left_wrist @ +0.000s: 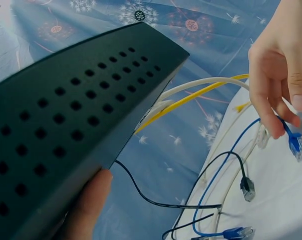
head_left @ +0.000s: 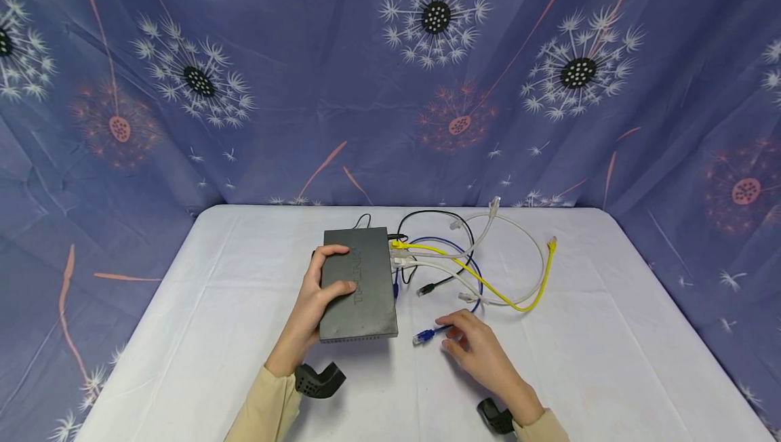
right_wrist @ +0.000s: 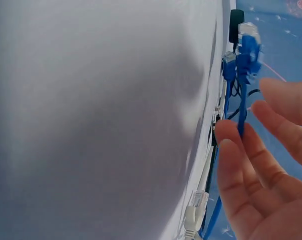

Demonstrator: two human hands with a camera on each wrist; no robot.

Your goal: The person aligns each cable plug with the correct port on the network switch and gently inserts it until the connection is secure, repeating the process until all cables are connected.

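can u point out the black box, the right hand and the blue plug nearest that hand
Black box (head_left: 375,293): head view, on its top face
Right hand (head_left: 478,352): head view, on the back of the hand
Blue plug (head_left: 426,336): head view, on its blue body

Okay, counting: one black box (head_left: 360,306), two hands (head_left: 478,357), one table (head_left: 610,360), one yellow cable (head_left: 545,278), one blue cable (head_left: 424,337), at least two whitish cables (head_left: 495,207).

A flat black box (head_left: 373,313) tilts above the white table (head_left: 232,313), nearer its left edge. A blue, clear-tipped plug (head_left: 424,337) points toward that edge.
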